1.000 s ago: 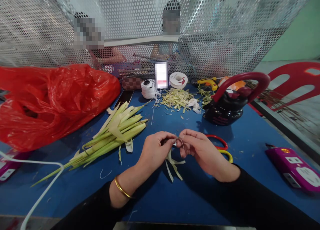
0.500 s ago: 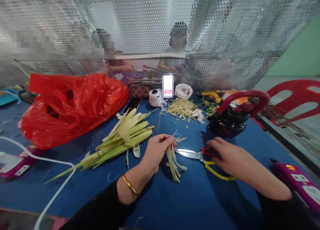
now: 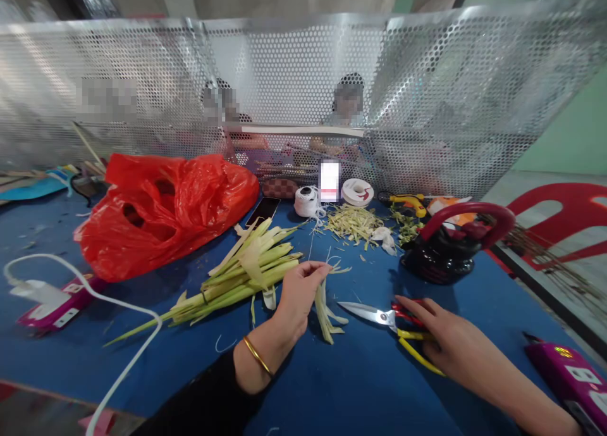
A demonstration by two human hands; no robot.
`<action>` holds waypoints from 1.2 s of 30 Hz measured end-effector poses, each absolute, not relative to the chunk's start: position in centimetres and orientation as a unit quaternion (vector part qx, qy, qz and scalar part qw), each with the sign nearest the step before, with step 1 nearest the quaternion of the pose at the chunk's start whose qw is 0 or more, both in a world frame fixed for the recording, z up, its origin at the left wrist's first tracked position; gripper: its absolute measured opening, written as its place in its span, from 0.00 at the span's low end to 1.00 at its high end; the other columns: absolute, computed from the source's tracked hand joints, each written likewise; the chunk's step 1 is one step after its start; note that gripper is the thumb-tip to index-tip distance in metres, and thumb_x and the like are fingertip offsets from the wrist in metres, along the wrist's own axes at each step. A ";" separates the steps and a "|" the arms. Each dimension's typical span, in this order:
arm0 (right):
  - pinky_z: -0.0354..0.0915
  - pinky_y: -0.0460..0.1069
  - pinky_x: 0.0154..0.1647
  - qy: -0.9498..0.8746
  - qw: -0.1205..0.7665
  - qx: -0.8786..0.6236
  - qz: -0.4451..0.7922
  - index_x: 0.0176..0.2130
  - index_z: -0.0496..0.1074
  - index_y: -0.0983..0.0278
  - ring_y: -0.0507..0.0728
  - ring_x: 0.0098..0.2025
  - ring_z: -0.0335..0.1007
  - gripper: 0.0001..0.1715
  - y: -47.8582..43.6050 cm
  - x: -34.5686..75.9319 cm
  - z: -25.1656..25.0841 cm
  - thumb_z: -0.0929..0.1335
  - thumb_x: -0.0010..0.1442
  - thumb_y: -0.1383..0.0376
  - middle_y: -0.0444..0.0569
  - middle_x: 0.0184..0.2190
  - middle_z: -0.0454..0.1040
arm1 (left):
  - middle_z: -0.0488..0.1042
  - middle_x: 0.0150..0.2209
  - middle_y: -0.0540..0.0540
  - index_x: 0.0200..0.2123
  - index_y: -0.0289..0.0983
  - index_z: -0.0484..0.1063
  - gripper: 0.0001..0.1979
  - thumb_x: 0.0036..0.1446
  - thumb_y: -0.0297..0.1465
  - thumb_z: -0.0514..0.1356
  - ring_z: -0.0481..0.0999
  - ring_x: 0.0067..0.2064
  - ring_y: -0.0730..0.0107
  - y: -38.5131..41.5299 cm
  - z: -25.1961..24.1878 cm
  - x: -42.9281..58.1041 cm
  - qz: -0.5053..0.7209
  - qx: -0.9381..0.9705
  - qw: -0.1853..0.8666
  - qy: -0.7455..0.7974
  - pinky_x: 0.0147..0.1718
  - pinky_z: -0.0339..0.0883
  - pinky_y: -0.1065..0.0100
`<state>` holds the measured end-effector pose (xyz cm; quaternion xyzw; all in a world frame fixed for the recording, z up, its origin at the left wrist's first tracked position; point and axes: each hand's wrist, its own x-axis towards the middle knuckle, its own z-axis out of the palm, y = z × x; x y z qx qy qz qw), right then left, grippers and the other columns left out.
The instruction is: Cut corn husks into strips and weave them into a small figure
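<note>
My left hand, a gold bangle at its wrist, pinches the top of a small bunch of pale corn husk strips. The strips hang down from the fingertips, and thin white thread ends stick out above. My right hand is curled over the red and yellow handles of a pair of scissors. The blades are together, pointing left toward the bunch but apart from it. Left of my left hand lies a larger bundle of green-yellow corn husks on the blue table.
A red plastic bag fills the back left. Behind my hands are a thread spool, a ribbon roll and cut husk pieces. A black pot-like thing with a red handle stands right. A white cable crosses the left.
The scissors in my right hand have drawn back from the husk strips, to the right and nearer me. My left hand still pinches the bunch. The view has tilted up.
</note>
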<state>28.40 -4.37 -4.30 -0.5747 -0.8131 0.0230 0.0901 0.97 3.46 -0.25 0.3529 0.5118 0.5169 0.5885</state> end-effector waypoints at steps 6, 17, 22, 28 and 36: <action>0.73 0.50 0.45 -0.725 0.229 -0.596 0.257 0.62 0.67 0.55 0.62 0.49 0.76 0.39 -6.4 29.2 -4.2 0.67 0.51 0.72 0.50 0.54 0.75 | 0.73 0.21 0.47 0.24 0.35 0.79 0.09 0.40 0.34 0.71 0.71 0.25 0.69 3.5 -0.2 0.7 0.510 0.328 0.614 0.506 0.25 0.61 0.70; 0.51 0.40 0.14 -0.353 0.463 -0.355 0.731 0.58 0.67 0.52 0.44 0.18 0.45 0.36 -7.7 20.5 -3.4 0.70 0.54 0.42 0.42 0.30 0.63 | 0.75 0.24 0.49 0.25 0.36 0.80 0.11 0.38 0.37 0.71 0.66 0.25 0.76 3.5 -0.3 0.8 0.529 0.339 0.611 0.482 0.27 0.59 0.72; 0.56 0.43 0.18 -0.356 0.472 -0.292 0.752 0.54 0.69 0.55 0.46 0.20 0.48 0.44 -7.7 17.2 -3.1 0.64 0.49 0.31 0.42 0.30 0.64 | 0.73 0.22 0.50 0.25 0.36 0.79 0.08 0.42 0.35 0.69 0.67 0.25 0.77 3.6 -0.4 0.7 0.516 0.338 0.617 0.489 0.26 0.54 0.73; 0.57 0.43 0.17 -0.369 0.469 -0.320 0.735 0.56 0.66 0.55 0.46 0.18 0.49 0.40 -8.5 16.3 -3.5 0.61 0.56 0.34 0.43 0.29 0.66 | 0.75 0.24 0.50 0.25 0.36 0.77 0.07 0.46 0.34 0.66 0.71 0.27 0.73 3.4 -0.3 0.7 0.507 0.332 0.628 0.488 0.29 0.57 0.72; 0.54 0.43 0.15 -0.419 0.477 -0.390 0.666 0.56 0.66 0.56 0.46 0.17 0.50 0.33 -8.9 16.0 -2.9 0.63 0.60 0.40 0.43 0.29 0.67 | 0.75 0.26 0.49 0.26 0.36 0.77 0.08 0.46 0.35 0.67 0.71 0.30 0.72 3.5 -0.4 0.7 0.530 0.338 0.618 0.473 0.34 0.61 0.70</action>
